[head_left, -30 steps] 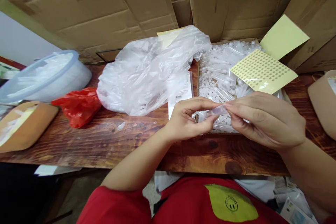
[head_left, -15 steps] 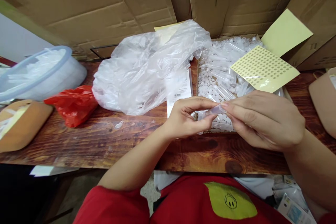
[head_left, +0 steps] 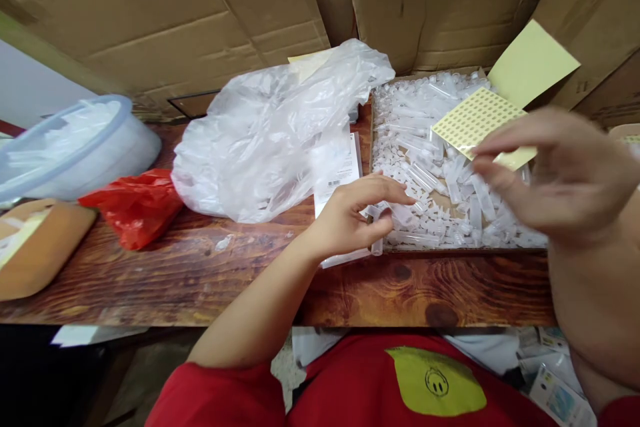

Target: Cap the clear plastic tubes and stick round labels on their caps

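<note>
Over the left front corner of a shallow cardboard tray [head_left: 460, 252] is my left hand [head_left: 355, 213], thumb and fingers apart, holding nothing. Small clear tubes and white pieces [head_left: 420, 173] fill the tray. My right hand [head_left: 560, 173], blurred by motion, is raised above the tray's right side; its thumb and index fingertips are close together, and whether something small is between them I cannot make out. Behind its fingertips a yellow sticker sheet with rows of dots [head_left: 475, 121] lies on the tray, partly hidden by the hand. A plain yellow sheet [head_left: 533, 63] leans behind it.
A crumpled clear plastic bag [head_left: 270, 140] lies left of the tray, over a printed white sheet [head_left: 325, 190]. Farther left are a red bag [head_left: 137, 207], a blue-rimmed tub [head_left: 135, 137] and an orange container [head_left: 65, 240]. Large cardboard boxes [head_left: 165, 20] stand behind.
My hands have separated. The small clear tube between them has left my left fingers, which have opened. My right hand has moved right and up.
</note>
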`<state>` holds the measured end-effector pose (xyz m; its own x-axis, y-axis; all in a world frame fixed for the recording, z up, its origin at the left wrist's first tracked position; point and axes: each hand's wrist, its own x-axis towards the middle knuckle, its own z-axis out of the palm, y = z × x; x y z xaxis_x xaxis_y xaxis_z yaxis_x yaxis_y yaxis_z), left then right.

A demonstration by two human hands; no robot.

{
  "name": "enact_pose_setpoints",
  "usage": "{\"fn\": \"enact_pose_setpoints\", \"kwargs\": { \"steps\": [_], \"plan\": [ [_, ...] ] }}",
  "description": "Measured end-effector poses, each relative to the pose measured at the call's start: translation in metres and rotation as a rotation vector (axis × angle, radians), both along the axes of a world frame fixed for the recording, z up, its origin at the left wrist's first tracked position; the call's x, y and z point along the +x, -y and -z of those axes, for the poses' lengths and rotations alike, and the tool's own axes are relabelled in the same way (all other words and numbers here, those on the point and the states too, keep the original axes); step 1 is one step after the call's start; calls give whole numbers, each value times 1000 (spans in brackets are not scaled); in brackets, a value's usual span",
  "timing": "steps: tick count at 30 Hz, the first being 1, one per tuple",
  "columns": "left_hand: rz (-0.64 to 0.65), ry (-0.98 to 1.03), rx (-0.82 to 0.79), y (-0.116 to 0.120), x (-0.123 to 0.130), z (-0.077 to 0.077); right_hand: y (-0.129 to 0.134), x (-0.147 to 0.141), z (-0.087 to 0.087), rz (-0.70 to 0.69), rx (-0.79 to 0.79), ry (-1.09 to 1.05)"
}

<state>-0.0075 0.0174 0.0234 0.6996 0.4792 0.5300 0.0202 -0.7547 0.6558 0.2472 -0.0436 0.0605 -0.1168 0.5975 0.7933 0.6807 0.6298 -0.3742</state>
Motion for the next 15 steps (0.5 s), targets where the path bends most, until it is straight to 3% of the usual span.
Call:
{"fn": "enact_pose_setpoints", "kwargs": {
  "steps": [3, 5, 7, 9, 11, 13, 15],
  "plan": [
    [9, -109, 96, -11, -2, 9, -26, 55, 16, 376, 6, -185],
    [26, -188, 103, -15, -3, 13, -44, 99, 36, 542, -146, -97],
    [35, -237, 106, -16, -4, 14, -60, 138, 58, 671, -188, -13],
    [35, -251, 120, -16, -5, 13, -72, 166, 77, 651, -206, 13],
    [36, -252, 125, -16, -7, 13, -81, 180, 91, 500, -131, 43],
    [25, -251, 120, -17, -9, 14, -87, 183, 98, 364, -42, 85],
    [10, -253, 106, -18, -11, 17, -89, 181, 99, 324, 24, 108]
  ]
}}
